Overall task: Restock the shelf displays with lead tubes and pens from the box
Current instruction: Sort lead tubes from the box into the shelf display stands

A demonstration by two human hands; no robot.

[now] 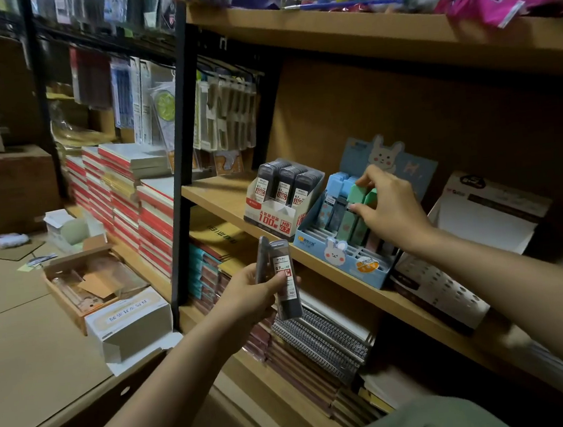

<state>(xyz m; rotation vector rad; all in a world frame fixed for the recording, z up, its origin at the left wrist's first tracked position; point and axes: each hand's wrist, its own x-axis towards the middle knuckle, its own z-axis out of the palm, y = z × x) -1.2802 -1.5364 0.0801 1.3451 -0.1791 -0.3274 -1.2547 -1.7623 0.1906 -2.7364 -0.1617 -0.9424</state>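
My left hand (250, 293) holds two dark lead tubes (281, 275) upright below the middle shelf; the front one reads 0.7 HB. My right hand (388, 208) reaches into the blue bunny display box (339, 252) on the shelf, fingers pinched around a green-capped lead tube (357, 194) standing in a slot. Blue- and green-capped tubes stand beside it. To the left sits a white and red display box (273, 217) with three dark lead tubes (285, 182) upright in it.
A wooden shelf (223, 198) carries both displays and a white punched pen display (452, 286) at right. Notebooks are stacked below and to the left. On the cardboard surface lie an open brown box (83, 280) and a white box (129, 322). A black post (182, 161) divides the shelving.
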